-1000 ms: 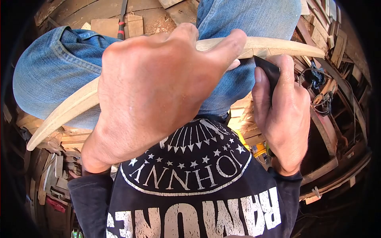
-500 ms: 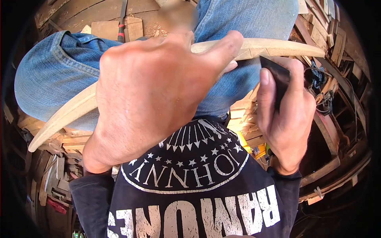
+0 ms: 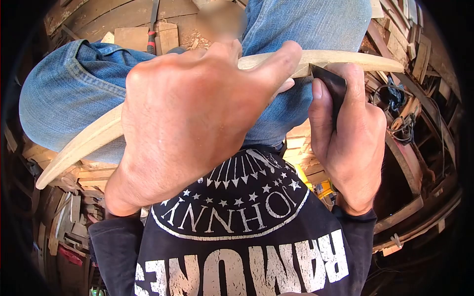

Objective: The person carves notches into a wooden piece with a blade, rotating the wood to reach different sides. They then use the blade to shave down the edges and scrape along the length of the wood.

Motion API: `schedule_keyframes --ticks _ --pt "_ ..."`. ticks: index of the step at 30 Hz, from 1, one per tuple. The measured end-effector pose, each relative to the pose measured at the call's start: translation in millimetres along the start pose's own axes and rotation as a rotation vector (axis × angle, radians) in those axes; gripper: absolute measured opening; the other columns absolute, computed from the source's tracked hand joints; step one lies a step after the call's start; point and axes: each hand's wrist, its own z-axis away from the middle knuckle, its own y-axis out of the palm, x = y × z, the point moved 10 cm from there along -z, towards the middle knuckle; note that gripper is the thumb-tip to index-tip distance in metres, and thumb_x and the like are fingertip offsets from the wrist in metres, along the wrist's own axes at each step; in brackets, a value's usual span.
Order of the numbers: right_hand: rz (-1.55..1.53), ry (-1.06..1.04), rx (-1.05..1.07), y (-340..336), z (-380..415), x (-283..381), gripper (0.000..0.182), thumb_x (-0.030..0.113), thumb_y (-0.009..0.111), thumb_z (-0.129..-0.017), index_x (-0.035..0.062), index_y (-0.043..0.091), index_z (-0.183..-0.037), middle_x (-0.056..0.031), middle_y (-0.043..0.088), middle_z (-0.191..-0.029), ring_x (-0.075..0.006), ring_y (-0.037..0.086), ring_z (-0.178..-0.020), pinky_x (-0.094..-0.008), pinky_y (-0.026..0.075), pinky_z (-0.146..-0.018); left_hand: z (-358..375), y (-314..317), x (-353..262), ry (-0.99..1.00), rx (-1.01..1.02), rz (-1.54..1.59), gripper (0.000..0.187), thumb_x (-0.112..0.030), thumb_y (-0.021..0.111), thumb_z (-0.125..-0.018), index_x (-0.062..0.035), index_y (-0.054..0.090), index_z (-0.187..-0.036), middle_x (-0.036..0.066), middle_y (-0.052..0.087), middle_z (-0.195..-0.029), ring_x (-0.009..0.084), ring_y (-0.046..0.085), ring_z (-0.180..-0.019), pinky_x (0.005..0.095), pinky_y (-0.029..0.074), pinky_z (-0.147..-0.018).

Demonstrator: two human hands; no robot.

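Note:
A long, curved piece of pale wood (image 3: 84, 140) lies across the denim-covered legs (image 3: 311, 29). My left hand (image 3: 185, 121) is closed around its middle, with the thumb stretched along the wood toward the right. In my right hand (image 3: 348, 133) a dark, flat blade (image 3: 332, 89) is pinched between thumb and fingers. The blade's pointed tip touches the lower edge of the wood, just right of my left thumb. My right index finger rests against the wood's lower edge.
A tool with a red and black handle (image 3: 151, 42) lies beyond the legs, beside small wooden blocks (image 3: 168, 37) and shavings. Wood scraps (image 3: 422, 56) and dark cables (image 3: 404, 129) are at the right. More scraps (image 3: 75, 209) lie at the lower left.
My right hand has moved left with the blade, bringing its tip closer to my left thumb. The left hand and the curved wood have barely shifted.

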Motion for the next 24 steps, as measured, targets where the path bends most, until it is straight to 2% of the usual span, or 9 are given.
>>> schedule_keyframes --ticks 11,24 --pt "0.142 0.046 0.101 3.4 -4.1 -6.4 0.02 0.002 0.061 -0.094 0.0004 0.051 -0.111 -0.0217 0.068 -0.077 -0.0418 0.067 -0.068 -0.0422 0.051 -0.055 -3.4 -0.6 0.3 0.007 0.004 0.0 0.033 -0.037 0.068 -0.091 -0.0345 0.069 -0.124 0.002 0.054 -0.066 0.0213 0.056 -0.052 0.0337 0.045 -0.049" --pt "0.159 0.063 0.107 4.9 -1.3 -7.1 0.02 0.003 0.062 -0.094 0.0011 0.05 -0.11 -0.023 0.066 -0.073 -0.043 0.065 -0.066 -0.0451 0.049 -0.053 -3.1 -0.8 -1.6 0.032 -0.012 -0.031 0.034 -0.04 0.066 -0.091 -0.0345 0.069 -0.124 0.003 0.055 -0.066 0.0212 0.058 -0.052 0.0341 0.046 -0.047"
